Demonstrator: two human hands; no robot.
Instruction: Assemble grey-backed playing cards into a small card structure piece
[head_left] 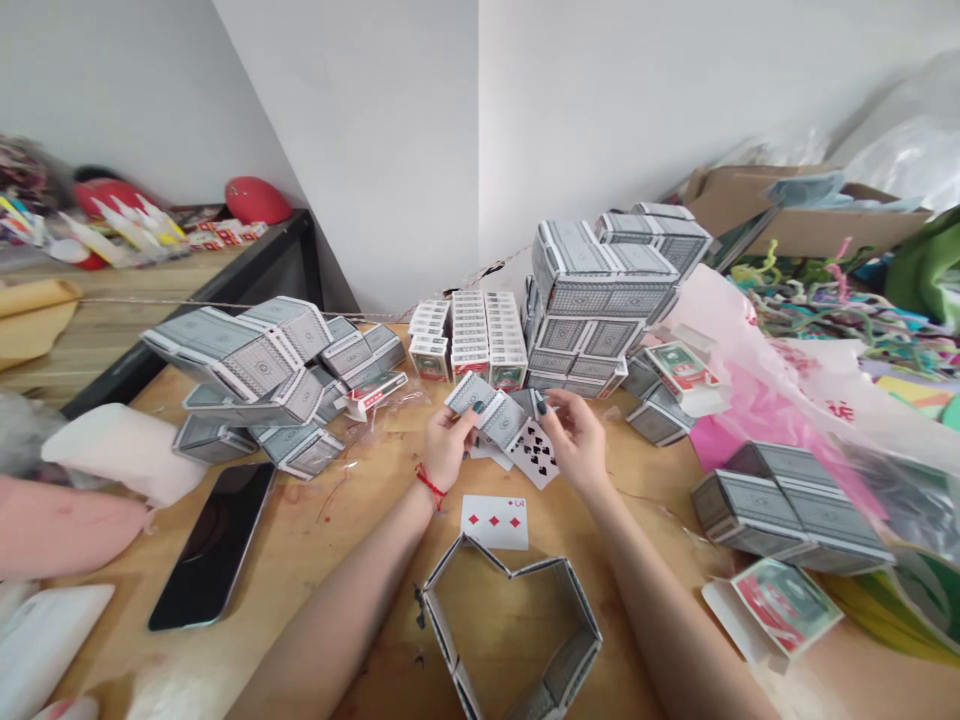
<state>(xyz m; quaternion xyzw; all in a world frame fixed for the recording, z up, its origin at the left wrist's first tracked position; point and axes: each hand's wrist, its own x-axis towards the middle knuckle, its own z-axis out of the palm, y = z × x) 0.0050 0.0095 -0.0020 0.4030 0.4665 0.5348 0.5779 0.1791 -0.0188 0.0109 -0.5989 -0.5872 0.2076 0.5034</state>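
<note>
Grey-patterned playing cards (495, 412) are held up in front of me, backs facing me. My left hand (450, 443), with a red string bracelet, pinches their left side between thumb and fingers. My right hand (576, 436) is closed on a dark-backed playing card (527, 400) at their right end; whether these pieces are joined, I cannot tell. Beneath lies a face-up spade card (537, 455), partly covered. A three of diamonds (495, 521) lies closer to me. Between my forearms stands a heart-shaped frame of folded cards (589, 618).
Folded-card blocks are stacked at left (225, 350) and back right (600, 290). Rows of card boxes (469, 340) stand behind my hands. A black phone (214, 545) lies at left. An opened card box (784, 605) and pink plastic bags (731, 330) are at right.
</note>
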